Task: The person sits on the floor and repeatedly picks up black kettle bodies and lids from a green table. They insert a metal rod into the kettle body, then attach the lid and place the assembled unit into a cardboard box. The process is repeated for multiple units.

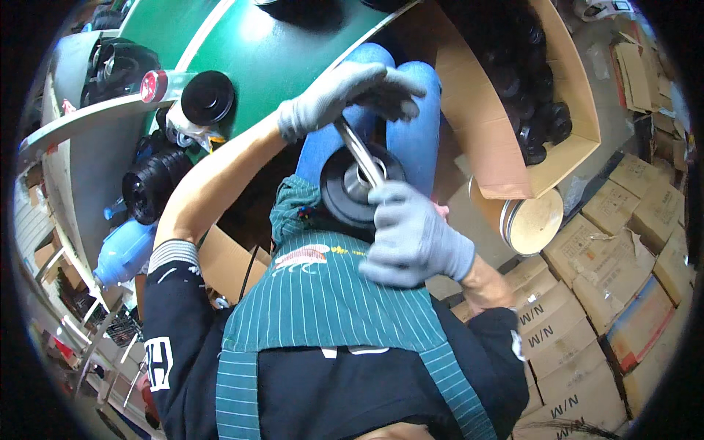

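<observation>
My right hand (414, 235), in a grey glove, is closed around the lower end of a shiny metal rod (358, 150). The rod slants up and left over a black round wheel-like part (341, 192) at my lap. A silvery metal hub (357, 182) shows in the middle of that part, beside the rod. Above it, my left hand (356, 92), gloved too, reaches over the rod's upper end with its fingers stretched out. Whether its palm touches the rod is hidden. The right hand covers part of the black part's right edge.
A green table (271, 59) lies ahead, with a black disc (207, 97) and a red-ended clear jar (154, 86) at its left. Stacked black discs (155, 183) stand left. An open cardboard box (572, 150) of black parts and a round stool-like top (537, 224) are right; cartons (568, 330) lie beyond.
</observation>
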Tool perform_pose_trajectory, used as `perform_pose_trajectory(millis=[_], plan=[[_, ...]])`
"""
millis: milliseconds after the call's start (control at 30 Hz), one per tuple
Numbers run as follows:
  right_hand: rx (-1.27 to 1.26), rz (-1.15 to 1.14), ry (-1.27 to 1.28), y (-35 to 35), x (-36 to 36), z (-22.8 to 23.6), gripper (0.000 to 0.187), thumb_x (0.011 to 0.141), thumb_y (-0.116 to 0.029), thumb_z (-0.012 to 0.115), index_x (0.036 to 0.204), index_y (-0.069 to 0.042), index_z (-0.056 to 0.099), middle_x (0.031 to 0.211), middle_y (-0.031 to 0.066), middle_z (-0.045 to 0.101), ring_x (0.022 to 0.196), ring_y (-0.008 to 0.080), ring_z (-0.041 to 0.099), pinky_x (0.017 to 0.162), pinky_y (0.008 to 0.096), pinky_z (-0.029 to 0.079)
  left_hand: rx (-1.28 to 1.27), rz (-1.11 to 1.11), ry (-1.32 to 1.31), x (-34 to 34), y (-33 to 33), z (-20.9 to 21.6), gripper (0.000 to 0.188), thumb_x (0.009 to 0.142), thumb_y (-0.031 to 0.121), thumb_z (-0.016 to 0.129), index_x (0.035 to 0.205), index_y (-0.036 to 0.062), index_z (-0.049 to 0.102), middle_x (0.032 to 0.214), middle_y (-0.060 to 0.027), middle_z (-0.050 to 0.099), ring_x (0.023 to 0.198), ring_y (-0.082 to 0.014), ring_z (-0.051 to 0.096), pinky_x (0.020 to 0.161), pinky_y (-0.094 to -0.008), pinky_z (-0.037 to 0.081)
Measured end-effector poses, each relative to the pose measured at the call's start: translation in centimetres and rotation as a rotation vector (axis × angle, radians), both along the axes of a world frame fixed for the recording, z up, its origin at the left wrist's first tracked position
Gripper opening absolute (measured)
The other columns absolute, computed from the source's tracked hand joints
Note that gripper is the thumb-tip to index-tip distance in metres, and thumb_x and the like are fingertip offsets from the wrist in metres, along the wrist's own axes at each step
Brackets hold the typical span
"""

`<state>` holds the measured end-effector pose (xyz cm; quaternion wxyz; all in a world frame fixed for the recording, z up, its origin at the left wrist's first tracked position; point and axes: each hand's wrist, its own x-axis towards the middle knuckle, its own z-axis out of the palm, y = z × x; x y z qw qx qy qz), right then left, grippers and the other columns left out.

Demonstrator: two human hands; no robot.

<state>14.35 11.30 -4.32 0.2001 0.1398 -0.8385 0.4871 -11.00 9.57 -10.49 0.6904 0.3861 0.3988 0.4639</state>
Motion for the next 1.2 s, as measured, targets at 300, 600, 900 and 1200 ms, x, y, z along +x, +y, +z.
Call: perform_pose_trajectory(millis=[300,600,900,1200], plan=[[0.288,0.552,-0.416,-2.5,-5.0,3.3,0.022,0.085,-0.022,0.065,0.07,-0.013,0.079,0.065,0.0086,0.07,0.067,0.0274,0.073,0.068,0.0421,0.054,0.504,-0.124,0.269,3.6,3.6,-0.9,0.044,0.115,0.032,0.043,0.127,0.0027,0.072,0.096,-0.0136,0.077,0.087,-0.0208,0.075,0.078,-0.0355,0.06],[0.366,0.174,-0.253,-2.4,-6.6,2.7,0.027,0.087,-0.036,0.075,0.093,-0.01,0.075,0.072,0.0048,0.067,0.082,0.0217,0.074,0.096,0.0466,0.058,0.435,-0.42,0.561,-0.5,4.6,1.5,0.062,0.117,0.047,0.041,0.103,0.0053,0.085,0.075,-0.0132,0.076,0.07,-0.019,0.071,0.069,-0.0357,0.057],[-0.208,-0.811,-0.242,-4.2,1.4,-1.2,0.099,0.098,-0.073,0.062,0.159,0.003,0.045,0.159,0.0249,0.05,0.147,0.0412,0.05,0.123,0.0517,0.038,-0.023,0.569,0.234,-9.4,-8.0,-2.7,0.07,0.113,0.058,0.036,0.143,0.004,0.068,0.111,-0.0038,0.074,0.079,-0.0098,0.063,0.067,-0.0269,0.051],[-0.076,-0.718,-0.504,-5.9,1.2,-5.3,0.117,0.062,-0.044,0.102,0.158,-0.004,0.048,0.166,0.0287,0.042,0.151,0.0456,0.046,0.125,0.0501,0.039,-0.359,0.925,1.204,-9.1,-11.4,-8.9,0.057,0.1,0.047,0.068,0.143,0.0095,0.066,0.109,-0.0241,0.078,0.101,-0.0429,0.076,0.086,-0.0486,0.06]])
